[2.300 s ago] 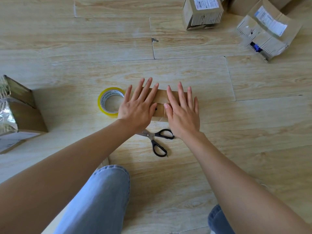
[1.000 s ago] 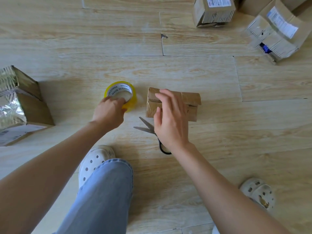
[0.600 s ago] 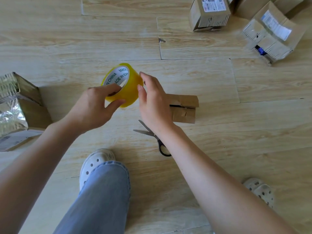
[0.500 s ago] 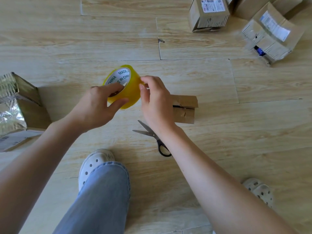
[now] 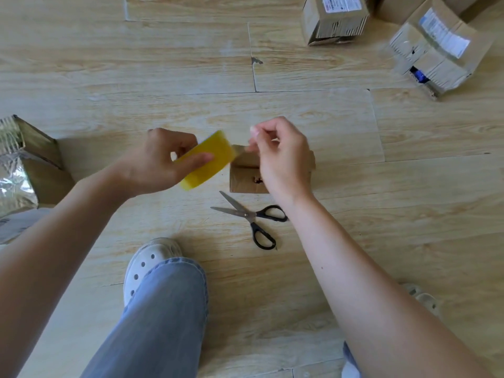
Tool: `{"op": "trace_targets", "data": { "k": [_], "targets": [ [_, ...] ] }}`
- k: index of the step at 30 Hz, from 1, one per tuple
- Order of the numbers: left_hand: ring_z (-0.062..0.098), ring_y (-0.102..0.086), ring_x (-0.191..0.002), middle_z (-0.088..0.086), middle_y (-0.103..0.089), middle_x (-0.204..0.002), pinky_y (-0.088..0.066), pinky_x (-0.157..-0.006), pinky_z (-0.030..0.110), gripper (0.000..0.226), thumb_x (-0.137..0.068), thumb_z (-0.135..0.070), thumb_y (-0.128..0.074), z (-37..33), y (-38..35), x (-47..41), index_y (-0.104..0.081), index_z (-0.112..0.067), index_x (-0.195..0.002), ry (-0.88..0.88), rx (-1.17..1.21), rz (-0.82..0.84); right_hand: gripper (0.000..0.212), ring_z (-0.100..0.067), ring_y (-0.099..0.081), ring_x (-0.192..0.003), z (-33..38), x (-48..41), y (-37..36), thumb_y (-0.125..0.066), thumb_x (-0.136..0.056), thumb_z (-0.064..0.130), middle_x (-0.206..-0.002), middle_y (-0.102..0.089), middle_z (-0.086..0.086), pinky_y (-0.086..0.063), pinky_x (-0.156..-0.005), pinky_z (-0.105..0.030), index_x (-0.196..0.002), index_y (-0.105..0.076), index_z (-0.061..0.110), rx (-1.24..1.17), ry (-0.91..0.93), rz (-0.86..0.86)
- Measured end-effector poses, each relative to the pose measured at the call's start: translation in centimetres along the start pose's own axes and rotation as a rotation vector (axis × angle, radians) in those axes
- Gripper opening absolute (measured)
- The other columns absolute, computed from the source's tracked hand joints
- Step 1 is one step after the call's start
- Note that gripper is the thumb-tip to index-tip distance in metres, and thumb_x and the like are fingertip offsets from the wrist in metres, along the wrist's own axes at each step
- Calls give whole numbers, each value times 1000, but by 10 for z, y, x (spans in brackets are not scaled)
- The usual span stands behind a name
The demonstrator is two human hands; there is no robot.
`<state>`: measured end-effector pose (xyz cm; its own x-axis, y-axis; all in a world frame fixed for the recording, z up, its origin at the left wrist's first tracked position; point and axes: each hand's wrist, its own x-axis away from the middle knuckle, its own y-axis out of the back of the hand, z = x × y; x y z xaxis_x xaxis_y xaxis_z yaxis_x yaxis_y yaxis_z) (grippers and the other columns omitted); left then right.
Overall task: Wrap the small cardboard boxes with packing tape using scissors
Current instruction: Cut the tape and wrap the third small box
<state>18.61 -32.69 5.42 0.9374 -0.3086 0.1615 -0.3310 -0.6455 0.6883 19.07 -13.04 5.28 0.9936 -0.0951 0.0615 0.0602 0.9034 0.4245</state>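
My left hand (image 5: 161,163) grips a yellow roll of packing tape (image 5: 208,159), held edge-on above the wooden floor. My right hand (image 5: 278,156) pinches the free end of the tape between thumb and fingertips, just right of the roll. Under my right hand a small flat cardboard box (image 5: 245,175) lies on the floor, partly hidden by the hand. Black-handled scissors (image 5: 253,216) lie on the floor in front of the box, blades apart and pointing left.
Two labelled cardboard boxes stand at the back right, one (image 5: 335,17) upright and one (image 5: 436,50) tilted with torn flaps. A box with foil lining (image 5: 24,170) sits at the left edge. My jeans leg (image 5: 158,317) and white clog (image 5: 148,261) are in front.
My left hand lifted the tape roll off the floor and turned it edge-on. My right hand left the box, took the tape's end and drew away from the roll.
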Motion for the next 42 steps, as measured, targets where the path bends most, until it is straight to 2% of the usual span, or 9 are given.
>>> {"op": "trace_targets", "data": {
  "k": [4, 9, 13, 18, 23, 27, 32, 37, 42],
  "targets": [
    [17, -40, -53, 2, -43, -55, -31, -53, 30, 49, -90, -48, -51, 4, -6, -2, -49, -10, -60, 178, -66, 10, 7, -15, -66, -72, 0, 5, 1, -58, -95, 8, -80, -67, -4, -55, -73, -29, -90, -62, 6, -108, -77, 33],
    [7, -38, -49, -6, -40, -50, -31, -52, 25, 58, -74, -73, -56, 0, -5, 3, -51, -18, -56, 206, 110, 106, 15, -12, -66, -64, -3, 2, 12, -66, -92, 16, -71, -69, -5, -52, -62, -24, -80, -64, 7, -175, -177, 4],
    [23, -53, -69, 26, -57, -72, -39, -67, 39, 64, -65, -58, -68, 2, 10, 13, -64, 3, -83, 140, 453, 239, 17, -7, -61, -53, -7, 0, 25, -67, -91, 15, -62, -66, 2, -49, -55, -21, -75, -64, 10, -206, -199, -52],
    [15, -46, -53, -2, -50, -53, -33, -52, 28, 55, -61, -73, -55, -2, 3, 7, -57, -18, -55, 285, -132, 116, 16, -4, -59, -50, -20, 6, 45, -67, -91, 13, -61, -67, 3, -47, -47, -18, -75, -65, 12, -226, -217, -139],
    [7, -40, -47, -7, -42, -48, -32, -46, 17, 57, -68, -68, -66, -1, 12, 5, -57, -13, -57, 236, 169, 198, 18, -5, -56, -47, -41, 0, 76, -69, -90, 13, -56, -65, 6, -47, -47, -21, -72, -64, 12, -220, -300, -276],
    [11, -51, -51, -2, -53, -52, -35, -48, 26, 52, -56, -70, -63, -5, 7, -6, -63, -18, -57, 359, -104, 107, 20, -4, -52, -42, -53, -2, 89, -69, -89, 12, -54, -65, 6, -46, -43, -20, -70, -63, 13, -258, -331, -322],
    [5, -40, -41, -6, -42, -42, -33, -47, 24, 54, -62, -66, -62, -1, 28, -14, -60, -13, -55, 269, -43, 77, 20, -3, -52, -41, -66, -1, 95, -69, -89, 10, -52, -64, 5, -45, -41, -19, -70, -64, 10, -249, -416, -336],
    [17, -52, -56, 4, -56, -56, -35, -51, 25, 35, -74, -51, -71, 0, 28, -21, -67, -20, -60, 290, -262, -12, 22, -3, -52, -41, -73, 2, 89, -68, -90, 9, -61, -63, -3, -50, -44, -23, -69, -61, 9, -272, -435, -341],
    [10, -57, -63, -3, -62, -63, -38, -51, 23, 30, -65, -60, -72, 0, 25, -23, -71, -30, -67, 329, -196, -4, 22, -4, -54, -43, -77, 1, 90, -68, -90, 9, -63, -63, -5, -52, -47, -23, -69, -61, 7, -296, -462, -363]
  ]
}}
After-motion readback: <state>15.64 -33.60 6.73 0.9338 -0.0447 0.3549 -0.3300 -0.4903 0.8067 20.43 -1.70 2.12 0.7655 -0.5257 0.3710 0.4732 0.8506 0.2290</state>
